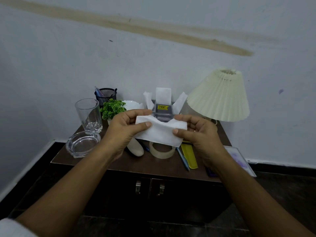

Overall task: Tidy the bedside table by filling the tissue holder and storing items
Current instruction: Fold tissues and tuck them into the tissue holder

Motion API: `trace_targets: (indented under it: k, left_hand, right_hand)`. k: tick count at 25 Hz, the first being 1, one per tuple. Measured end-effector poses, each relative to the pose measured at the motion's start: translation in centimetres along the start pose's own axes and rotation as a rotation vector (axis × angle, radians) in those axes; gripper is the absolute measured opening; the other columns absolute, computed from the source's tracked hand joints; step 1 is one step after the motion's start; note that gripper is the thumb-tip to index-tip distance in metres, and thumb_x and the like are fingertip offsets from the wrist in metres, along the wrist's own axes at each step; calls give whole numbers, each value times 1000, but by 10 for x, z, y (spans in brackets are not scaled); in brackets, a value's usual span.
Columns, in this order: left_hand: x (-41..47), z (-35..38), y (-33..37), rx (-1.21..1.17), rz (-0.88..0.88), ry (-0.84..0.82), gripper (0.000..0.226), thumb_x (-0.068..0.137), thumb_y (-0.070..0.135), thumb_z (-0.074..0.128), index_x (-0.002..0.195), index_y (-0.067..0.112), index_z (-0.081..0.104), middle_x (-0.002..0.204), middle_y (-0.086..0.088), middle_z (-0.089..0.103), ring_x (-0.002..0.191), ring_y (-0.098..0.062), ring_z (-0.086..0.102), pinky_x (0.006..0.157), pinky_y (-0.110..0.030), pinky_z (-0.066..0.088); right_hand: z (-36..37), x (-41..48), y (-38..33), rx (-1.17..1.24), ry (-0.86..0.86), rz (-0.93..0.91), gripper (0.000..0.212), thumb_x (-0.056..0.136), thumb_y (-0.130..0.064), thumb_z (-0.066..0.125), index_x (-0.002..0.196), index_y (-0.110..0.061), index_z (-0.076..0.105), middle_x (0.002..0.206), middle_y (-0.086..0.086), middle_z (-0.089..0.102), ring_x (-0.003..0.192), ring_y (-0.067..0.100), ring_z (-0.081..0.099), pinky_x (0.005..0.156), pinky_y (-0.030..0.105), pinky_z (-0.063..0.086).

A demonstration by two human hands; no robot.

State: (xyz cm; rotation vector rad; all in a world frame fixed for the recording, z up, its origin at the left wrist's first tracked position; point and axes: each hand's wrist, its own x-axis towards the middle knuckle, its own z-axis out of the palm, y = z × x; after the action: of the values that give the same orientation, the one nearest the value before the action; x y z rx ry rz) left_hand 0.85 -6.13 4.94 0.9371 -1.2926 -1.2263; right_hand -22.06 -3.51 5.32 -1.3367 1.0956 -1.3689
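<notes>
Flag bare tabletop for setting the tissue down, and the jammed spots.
Best bare patch: the front strip of the table, bordered by the ashtray, the tape roll and the blue pen. A thin strip shows under the lamp shade, right of the right hand holding the tissue. Crowded: back row, glass through plant to tissue holder.

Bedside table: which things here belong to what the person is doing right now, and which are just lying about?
In use: white tissue, pinched by left hand and right hand; tissue holder behind it.

Lying about: drinking glass, glass ashtray, tape roll, blue pen, small plant, lamp, mesh pen cup. The tape and pen may get stored later.
</notes>
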Motion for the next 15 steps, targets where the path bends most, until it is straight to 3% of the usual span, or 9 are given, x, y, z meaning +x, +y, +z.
trace_targets:
  k: [6, 9, 11, 15]
  left_hand:
    - [7, 4, 0, 131, 48, 1, 23, 88, 0, 70, 106, 13, 77, 95, 0, 80, 89, -9, 73, 70, -24, 60]
    - [13, 5, 0, 221, 91, -8, 25, 86, 1, 74, 100, 21, 79, 102, -24, 73, 88, -23, 67, 78, -42, 63]
    - [15, 8, 0, 261, 120, -14, 25, 85, 1, 75, 98, 21, 79, 103, -36, 66, 83, -29, 60, 80, -56, 58]
    - [17, 8, -5, 275, 122, -64, 25, 85, 3, 76, 99, 23, 81, 101, -33, 67, 83, -45, 63, 82, -64, 56]
  right_hand:
    - [-19, 7, 8, -107, 144, -6, 16, 90, -8, 73, 105, -7, 76, 100, 12, 77, 92, 22, 72, 69, 29, 58]
    - [-24, 8, 10, -166, 159, -20, 14, 89, -11, 75, 102, -6, 77, 98, 13, 77, 93, 31, 72, 73, 38, 63]
    - [-26, 7, 10, -199, 167, -35, 11, 89, -11, 75, 99, -7, 78, 96, 15, 76, 93, 35, 71, 77, 44, 63]
    - [-28, 2, 7, -117, 146, 7, 17, 87, -4, 76, 104, -5, 76, 98, 17, 76, 92, 27, 74, 75, 35, 62]
